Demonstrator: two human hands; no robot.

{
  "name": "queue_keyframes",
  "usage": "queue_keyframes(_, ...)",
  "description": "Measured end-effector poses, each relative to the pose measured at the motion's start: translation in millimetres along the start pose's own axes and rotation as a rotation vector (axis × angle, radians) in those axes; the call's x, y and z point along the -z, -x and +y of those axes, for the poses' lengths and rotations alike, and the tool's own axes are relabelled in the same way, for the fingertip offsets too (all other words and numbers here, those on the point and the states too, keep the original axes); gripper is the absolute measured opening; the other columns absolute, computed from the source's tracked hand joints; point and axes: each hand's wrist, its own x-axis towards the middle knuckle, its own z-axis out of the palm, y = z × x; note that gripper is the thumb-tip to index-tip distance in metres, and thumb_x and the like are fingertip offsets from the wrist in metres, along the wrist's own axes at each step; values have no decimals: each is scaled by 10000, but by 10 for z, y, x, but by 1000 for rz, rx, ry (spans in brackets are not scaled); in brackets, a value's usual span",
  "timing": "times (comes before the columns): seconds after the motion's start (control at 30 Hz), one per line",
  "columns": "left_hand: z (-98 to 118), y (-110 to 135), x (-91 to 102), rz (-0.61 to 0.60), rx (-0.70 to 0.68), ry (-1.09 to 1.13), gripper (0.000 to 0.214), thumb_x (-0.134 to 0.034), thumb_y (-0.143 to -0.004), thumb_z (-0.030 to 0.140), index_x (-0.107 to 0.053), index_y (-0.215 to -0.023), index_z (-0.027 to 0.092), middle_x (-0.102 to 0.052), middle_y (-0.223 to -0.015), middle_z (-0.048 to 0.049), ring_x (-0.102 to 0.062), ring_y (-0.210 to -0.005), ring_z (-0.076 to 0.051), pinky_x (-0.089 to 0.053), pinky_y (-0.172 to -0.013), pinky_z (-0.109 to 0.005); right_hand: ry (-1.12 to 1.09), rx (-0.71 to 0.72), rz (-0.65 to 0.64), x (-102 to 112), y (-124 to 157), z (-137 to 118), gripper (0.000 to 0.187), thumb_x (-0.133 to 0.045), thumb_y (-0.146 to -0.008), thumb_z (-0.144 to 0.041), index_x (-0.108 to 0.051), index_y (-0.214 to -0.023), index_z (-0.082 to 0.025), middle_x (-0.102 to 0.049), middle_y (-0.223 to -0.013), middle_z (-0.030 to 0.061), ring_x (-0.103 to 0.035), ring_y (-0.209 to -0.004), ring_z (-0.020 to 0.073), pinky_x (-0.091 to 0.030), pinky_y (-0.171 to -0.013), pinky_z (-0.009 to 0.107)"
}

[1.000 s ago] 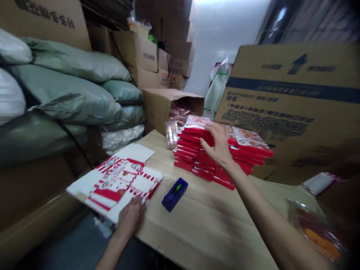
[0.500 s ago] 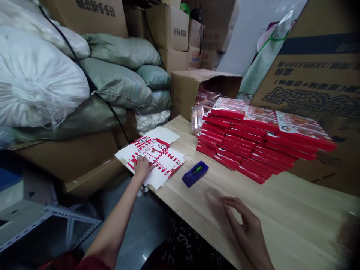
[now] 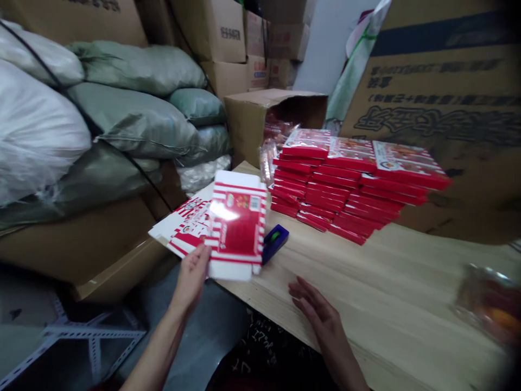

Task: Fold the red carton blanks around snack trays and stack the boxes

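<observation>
Red-and-white carton (image 3: 236,225) stands nearly upright and a little tilted above the table edge, held at its lower left edge by the left hand (image 3: 191,282); those fingers are closed on the card, partly hidden behind it; right hand (image 3: 313,320) rests on the wooden table (image 3: 391,282), its fingers (image 3: 299,289) loosely spread and holding nothing; flat printed card (image 3: 183,228) lies behind the carton; blue block (image 3: 275,243) sits just beside it; stacked red boxes (image 3: 342,184) lie farther back; open cardboard box (image 3: 268,119) lies on its side beyond them; green sacks (image 3: 138,125) are piled at left.

Well to the right of the right hand (image 3: 321,326), a blurred plastic packet (image 3: 488,304) runs off the picture's edge, its contents unreadable.
</observation>
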Motion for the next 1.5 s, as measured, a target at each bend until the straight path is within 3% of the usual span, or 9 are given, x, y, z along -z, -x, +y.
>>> queue_keyframes(0.13,-84,674,-547,-477,244,201,434,-582,-970,558,-725,-1172,202,-792,-977,-90,-749,-852,-267,-597,-771,-382,-286,-116,-39,-78,12,-160,584,-821,-802,-575,-707,-1285,-266,-782,-1230,124,-745,-1129,352,-586,-989,542)
queue_keyframes(0.3,212,727,-831,-215,-372,-332,424,-675,-954,364,-593,-1355,255,-652,-1351,-108,-583,-1284,-293,-454,-1112,-477,-134,-161,-13,250,244,-29,487,-836,-776,-578,-789,-1106,-223,-825,-1059,111,-777,-1004,344,-607,-933,530)
queue_keyframes(0.4,422,595,-985,-366,-632,-521,426,-679,-959,300,-560,-1366,253,-616,-1337,-109,-524,-1286,-291,-418,-1122,-496,-1,-88,-89,402,379,104,459,-832,-779,-575,-813,-1085,-234,-821,-1074,101,-756,-1063,340,-591,-975,507)
queue_keyframes(0.6,417,667,-1334,-564,-646,-625,198,-702,-947,320,-614,-1099,228,-630,-1076,-67,-536,-1066,-276,-426,-976,-481,-81,-94,34,497,529,267,469,-833,-763,-598,-821,-1049,-226,-823,-1054,101,-770,-1017,327,-585,-993,507)
queue_keyframes(0.77,362,755,-1496,-596,-702,-467,173,-649,-979,250,-639,-1152,261,-613,-1112,-66,-536,-1136,-265,-368,-1106,-518,-160,-139,136,537,632,253,469,-921,-690,-498,-799,-1059,-237,-825,-1084,90,-760,-1085,332,-542,-1066,537)
queue_keyframes(0.93,146,906,-1461,-358,-480,-312,517,-663,-972,316,-490,-1458,278,-557,-1419,-114,-501,-1357,-282,-390,-1161,-477,-390,-286,167,588,677,162,559,-941,-691,-429,-734,-1176,-247,-810,-1167,94,-775,-1064,344,-594,-992,543)
queue_keyframes(1.17,-26,1314,-1447,-698,98,-52,493,-705,-923,389,-582,-1379,246,-757,-1231,-92,-735,-1023,-269,-585,-879,-366,-497,-295,265,521,601,152,562,-916,-714,-484,-734,-1186,-239,-801,-1194,100,-749,-1136,360,-574,-1036,545)
queue_keyframes(1.33,108,1313,-1498,-785,191,118,488,-767,-873,385,-652,-1323,233,-750,-1273,-107,-729,-1095,-294,-585,-940,-396,-450,-261,260,490,597,198,592,-933,-673,-517,-745,-1158,-234,-807,-1172,115,-748,-1133,368,-571,-1036,538)
queue_keyframes(1.5,126,1286,-1484,-864,93,26,326,-658,-952,388,-741,-1227,233,-792,-1145,-84,-742,-987,-281,-577,-914,-396,-401,-276,302,453,627,202,575,-949,-648,-501,-766,-1111,-214,-822,-1112,121,-772,-1056,364,-576,-1010,546)
